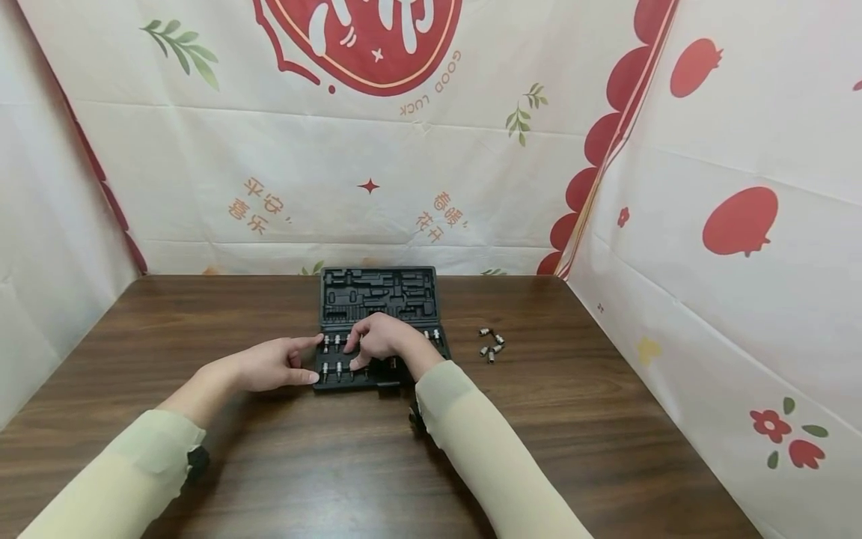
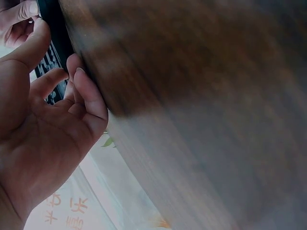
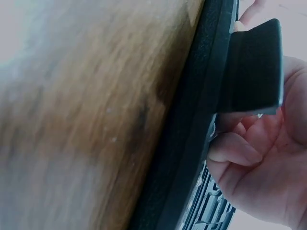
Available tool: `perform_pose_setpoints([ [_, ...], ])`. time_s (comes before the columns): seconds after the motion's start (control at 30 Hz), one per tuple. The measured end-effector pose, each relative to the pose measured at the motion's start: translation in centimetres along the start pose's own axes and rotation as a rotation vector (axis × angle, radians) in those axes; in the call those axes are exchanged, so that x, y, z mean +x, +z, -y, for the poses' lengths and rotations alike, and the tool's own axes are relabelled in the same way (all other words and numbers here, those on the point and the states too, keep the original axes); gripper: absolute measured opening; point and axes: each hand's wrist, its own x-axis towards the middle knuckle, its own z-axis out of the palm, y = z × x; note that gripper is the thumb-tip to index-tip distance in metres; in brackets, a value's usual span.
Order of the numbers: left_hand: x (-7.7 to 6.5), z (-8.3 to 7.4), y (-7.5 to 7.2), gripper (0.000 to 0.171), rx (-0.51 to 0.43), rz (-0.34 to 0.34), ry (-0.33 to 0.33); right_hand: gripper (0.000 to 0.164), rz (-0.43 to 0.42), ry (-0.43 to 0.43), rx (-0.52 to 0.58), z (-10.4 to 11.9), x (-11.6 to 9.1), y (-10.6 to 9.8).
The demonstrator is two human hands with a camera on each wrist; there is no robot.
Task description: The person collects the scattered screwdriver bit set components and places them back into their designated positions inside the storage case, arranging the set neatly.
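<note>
An opened black tool case (image 1: 350, 386) lies on the table, its lid (image 1: 380, 296) raised at the back. Short silver sockets or bits (image 1: 339, 370) sit in two rows in its base. At the case's left edge, my left hand (image 1: 272, 364) touches the side with outstretched thumb and forefinger. My right hand (image 1: 380, 337) reaches over the base, thumb and forefinger down among the slots and apart. Whether anything is between them is hidden. In the right wrist view, the case's front latch (image 3: 254, 72) covers part of that hand (image 3: 268, 158).
Several small loose metal pieces (image 1: 491, 346) lie on the brown wooden table (image 1: 552, 419), right of the case. Behind the table hangs a printed cloth (image 1: 337, 165), and another cloth wall (image 1: 727, 299) stands along the right side.
</note>
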Motion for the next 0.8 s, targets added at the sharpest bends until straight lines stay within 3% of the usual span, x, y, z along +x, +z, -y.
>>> perform_pose_setpoints([
  [0.4, 0.0, -0.2, -0.2, 0.085, 0.001, 0.008, -0.007, 0.008, 0.020, 0.064, 0.010, 0.7, 0.4, -0.1],
  [0.63, 0.0, 0.7, -0.4, 0.087, 0.015, 0.010, 0.071, 0.009, 0.025, 0.077, -0.012, 1.0, 0.6, -0.1],
  [0.8, -0.1, 0.0, -0.3, 0.086, 0.000, 0.011, 0.018, 0.009, 0.018, 0.064, -0.013, 0.8, 0.4, 0.1],
])
